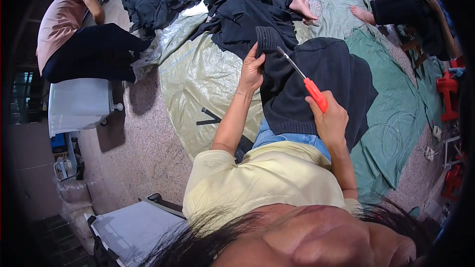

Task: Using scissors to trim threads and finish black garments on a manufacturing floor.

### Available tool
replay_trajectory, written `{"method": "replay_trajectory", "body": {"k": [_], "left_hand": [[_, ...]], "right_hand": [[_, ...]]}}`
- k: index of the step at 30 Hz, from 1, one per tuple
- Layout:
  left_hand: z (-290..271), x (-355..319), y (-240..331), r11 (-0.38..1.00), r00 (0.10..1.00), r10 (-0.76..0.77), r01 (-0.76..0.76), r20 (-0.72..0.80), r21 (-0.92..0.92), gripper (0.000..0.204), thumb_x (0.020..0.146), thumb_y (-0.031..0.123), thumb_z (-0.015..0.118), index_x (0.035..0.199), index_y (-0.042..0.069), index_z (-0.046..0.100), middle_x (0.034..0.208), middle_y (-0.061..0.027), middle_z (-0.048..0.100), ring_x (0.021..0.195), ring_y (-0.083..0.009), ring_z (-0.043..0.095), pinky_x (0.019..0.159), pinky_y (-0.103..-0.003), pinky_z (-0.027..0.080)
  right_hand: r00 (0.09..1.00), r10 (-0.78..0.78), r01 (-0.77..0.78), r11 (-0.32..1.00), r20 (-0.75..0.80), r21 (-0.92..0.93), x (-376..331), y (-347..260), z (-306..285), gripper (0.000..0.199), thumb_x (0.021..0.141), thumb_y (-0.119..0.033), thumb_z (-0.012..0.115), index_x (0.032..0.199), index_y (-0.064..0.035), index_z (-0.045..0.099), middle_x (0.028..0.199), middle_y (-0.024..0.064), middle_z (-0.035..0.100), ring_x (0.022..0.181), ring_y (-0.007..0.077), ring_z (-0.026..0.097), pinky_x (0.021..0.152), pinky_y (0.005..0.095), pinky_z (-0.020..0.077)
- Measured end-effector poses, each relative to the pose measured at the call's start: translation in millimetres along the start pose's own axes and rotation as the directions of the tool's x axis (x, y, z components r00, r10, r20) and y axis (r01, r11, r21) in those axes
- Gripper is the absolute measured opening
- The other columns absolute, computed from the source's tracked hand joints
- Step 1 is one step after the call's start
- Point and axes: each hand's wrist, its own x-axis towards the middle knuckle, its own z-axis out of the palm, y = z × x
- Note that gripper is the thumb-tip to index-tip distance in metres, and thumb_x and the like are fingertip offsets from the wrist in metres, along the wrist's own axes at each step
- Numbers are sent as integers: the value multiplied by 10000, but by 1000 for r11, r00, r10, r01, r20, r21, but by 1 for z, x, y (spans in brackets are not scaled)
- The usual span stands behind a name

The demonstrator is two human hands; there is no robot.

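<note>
A dark knit sweater [316,76] lies across my lap, its ribbed hem over my jeans. My left hand [252,69] pinches the ribbed cuff [267,38] of one sleeve and holds it raised. In my right hand [330,118] is a red-handled tool [315,94] with a thin metal shaft; its exact kind is unclear. The shaft slants up and left, and its tip is close beside the cuff. I cannot tell whether the tip touches the knit.
Dark garments [242,12] are heaped ahead, with another dark pile [163,0] at far left. Pale yellow sheeting [198,84] and green sheeting [386,133] cover the floor. Dark strips [210,117] lie left of me. A person [67,29] bends at left; other people's bare feet [303,9] show ahead. Red stools [448,96] stand right.
</note>
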Motion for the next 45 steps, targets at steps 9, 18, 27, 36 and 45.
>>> {"method": "replay_trajectory", "body": {"k": [9, 18, 27, 36, 45], "left_hand": [[-1, -1, 6, 1000, 999, 3, -3, -43, 8, 385, 973, -3, 472, 1357, 24, 475, 1289, -116, 591, 1150, -225, 599, 1023, -390, 471], [-16, 21, 24, 989, 990, -121, 115, -66, -89, 349, 1026, 154, 430, 1319, -30, 470, 1286, -180, 578, 1195, -316, 571, 1045, -444, 458], [-75, 7, -6, 847, 872, -461, 377, -164, -374, 427, 1016, 269, 466, 1243, -91, 498, 1277, -226, 572, 1201, -325, 565, 1055, -456, 448], [-70, 3, -5, 932, 895, -356, 359, -268, -39, 366, 903, 46, 608, 1258, 8, 528, 1180, -137, 637, 1105, -263, 628, 964, -423, 526], [-90, -10, 5, 901, 832, -433, 414, -346, -131, 359, 991, 227, 524, 1207, -58, 559, 1158, -173, 650, 1074, -263, 646, 988, -398, 511]], "right_hand": [[997, 56, -54, 998, 49, -33, -2, 8, -3, 360, 862, -424, 694, 838, -86, 572, 623, 117, 601, 576, 371, 605, 522, 437, 448], [981, 88, -74, 993, 174, -89, -10, 16, -1, 358, 862, -412, 698, 811, -77, 582, 606, 115, 603, 571, 345, 613, 509, 412, 439], [984, 124, -123, 992, 126, -13, -10, 17, -4, 328, 864, -394, 699, 856, -79, 605, 629, 119, 597, 581, 340, 605, 534, 414, 433], [980, 84, -65, 991, 178, -115, -15, 26, 8, 374, 872, -428, 677, 816, -69, 590, 605, 119, 603, 551, 343, 604, 507, 427, 433], [958, 76, -39, 990, 277, -138, -15, 26, 13, 391, 861, -453, 678, 807, -69, 625, 544, 120, 575, 515, 330, 598, 491, 428, 432]]}}
